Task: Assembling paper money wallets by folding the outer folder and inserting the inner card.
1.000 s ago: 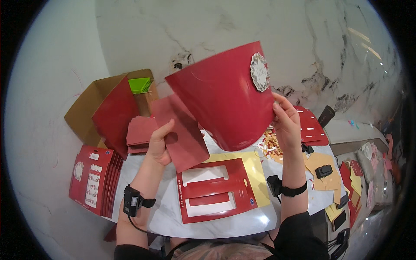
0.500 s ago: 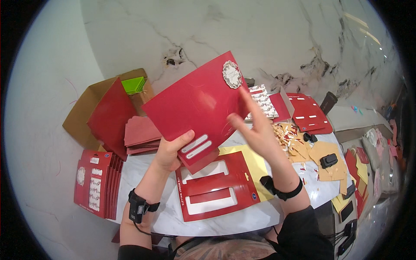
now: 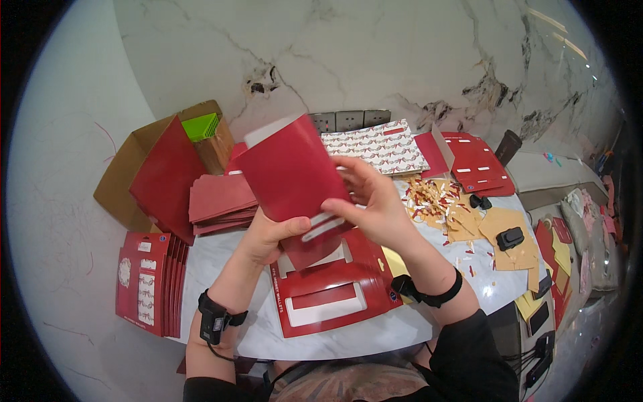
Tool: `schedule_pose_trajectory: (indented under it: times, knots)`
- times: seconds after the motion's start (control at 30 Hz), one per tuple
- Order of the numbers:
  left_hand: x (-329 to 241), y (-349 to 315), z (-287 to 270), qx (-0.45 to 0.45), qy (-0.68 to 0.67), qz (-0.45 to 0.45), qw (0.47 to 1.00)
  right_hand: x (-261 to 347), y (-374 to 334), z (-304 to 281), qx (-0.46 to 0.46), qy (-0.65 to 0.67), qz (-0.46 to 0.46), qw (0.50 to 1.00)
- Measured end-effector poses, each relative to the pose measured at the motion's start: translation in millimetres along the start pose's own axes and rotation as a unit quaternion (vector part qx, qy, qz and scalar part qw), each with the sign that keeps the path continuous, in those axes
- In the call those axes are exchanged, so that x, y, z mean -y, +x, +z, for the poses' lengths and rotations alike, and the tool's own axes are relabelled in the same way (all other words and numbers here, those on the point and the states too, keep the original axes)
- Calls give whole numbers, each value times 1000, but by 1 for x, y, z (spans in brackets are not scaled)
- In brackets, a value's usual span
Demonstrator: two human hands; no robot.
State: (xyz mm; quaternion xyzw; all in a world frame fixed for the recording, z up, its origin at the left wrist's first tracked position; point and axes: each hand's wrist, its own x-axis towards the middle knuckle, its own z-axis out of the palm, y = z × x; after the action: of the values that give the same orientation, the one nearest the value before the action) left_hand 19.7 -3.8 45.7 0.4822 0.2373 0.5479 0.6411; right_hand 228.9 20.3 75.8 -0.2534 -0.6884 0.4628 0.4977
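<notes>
A glossy red card sleeve (image 3: 291, 167) is held up over the table, folded over, with its pale inner side showing at the top edge. My left hand (image 3: 264, 238) grips its lower left, thumb on the front. On the right edge, my right hand (image 3: 378, 208) has its thumb on the front near the white slots and its fingers curled behind. Beneath it on the table lies a red printed packaging card (image 3: 335, 285) with white-edged window cut-outs, its upper part covered by the sleeve and hands. Part of a yellow sheet (image 3: 396, 261) shows beside it.
A cardboard box (image 3: 120, 191) with a green basket (image 3: 201, 127) stands at the back left. Near it are stacked dull-red envelopes (image 3: 218, 201) and upright red packs (image 3: 137, 285). Patterned cards (image 3: 375, 151), paper scraps (image 3: 432, 201) and a black device (image 3: 510, 238) lie to the right.
The sleeve has been folded over, so its round white label no longer shows. My right hand has closed in from beside it onto the right edge. The patterned cards behind are now uncovered.
</notes>
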Motion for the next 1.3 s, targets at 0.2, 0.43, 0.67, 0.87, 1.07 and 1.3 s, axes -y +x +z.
schedule_pose_trajectory:
  times: [0.2, 0.43, 0.67, 0.87, 1.07, 1.3]
  knots:
    - [-43, 13, -4, -28, -65, 90, 993, 23, 8, -43, -59, 181, 22, 982]
    - [-43, 18, -40, -173, -145, 7, 974, 20, 11, -42, -1, 291, 80, 953]
    - [-6, 12, -20, -49, -157, -27, 986, 19, 5, -8, 47, 228, 24, 972]
    - [0, 8, 12, 45, -183, -63, 980, 7, -2, 0, 23, -94, -34, 995]
    - [4, 0, 13, 22, -122, -8, 992, 10, -7, 21, -23, -168, -157, 973]
    - [14, -5, 16, -5, -43, 66, 997, 13, -13, 15, -75, -133, -98, 983]
